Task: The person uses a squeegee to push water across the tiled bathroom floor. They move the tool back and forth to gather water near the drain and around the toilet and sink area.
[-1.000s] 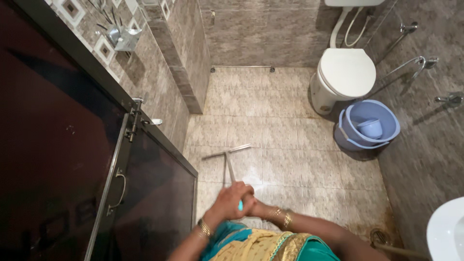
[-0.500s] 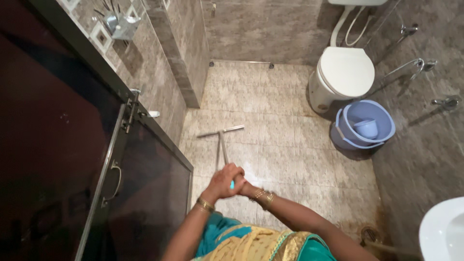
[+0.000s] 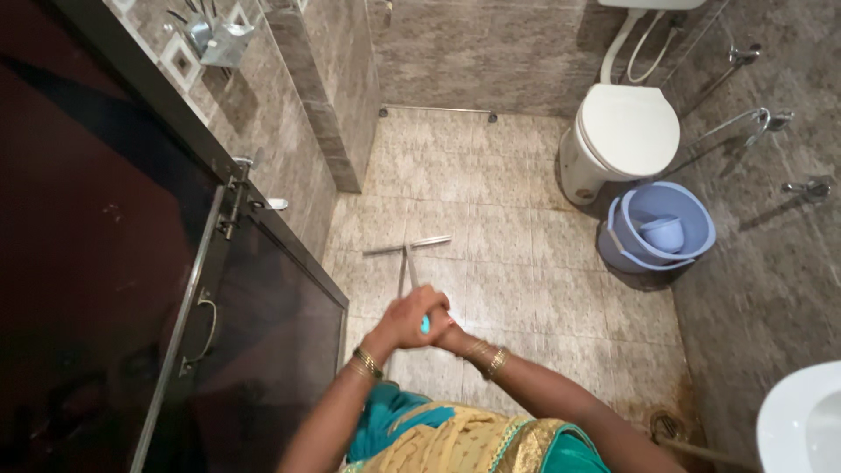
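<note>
Both my hands grip the top of a floor wiper's handle (image 3: 409, 273). My left hand (image 3: 407, 320) wraps over the light blue handle end, and my right hand (image 3: 451, 335) closes on it just beside. The thin metal shaft runs away from me down to the wiper blade (image 3: 407, 246), which lies across the beige floor tiles (image 3: 517, 263) near the left wall. Gold bangles sit on both wrists.
A white toilet (image 3: 624, 133) with closed lid stands at the back right. A blue bucket (image 3: 657, 229) with a mug in it sits beside it. A dark glass door (image 3: 131, 289) fills the left. A white basin (image 3: 802, 425) and a floor drain (image 3: 670, 427) are at the lower right.
The wiper blade was pushed away from me and has come back a little towards me and to the right. My hands stay closed on the handle.
</note>
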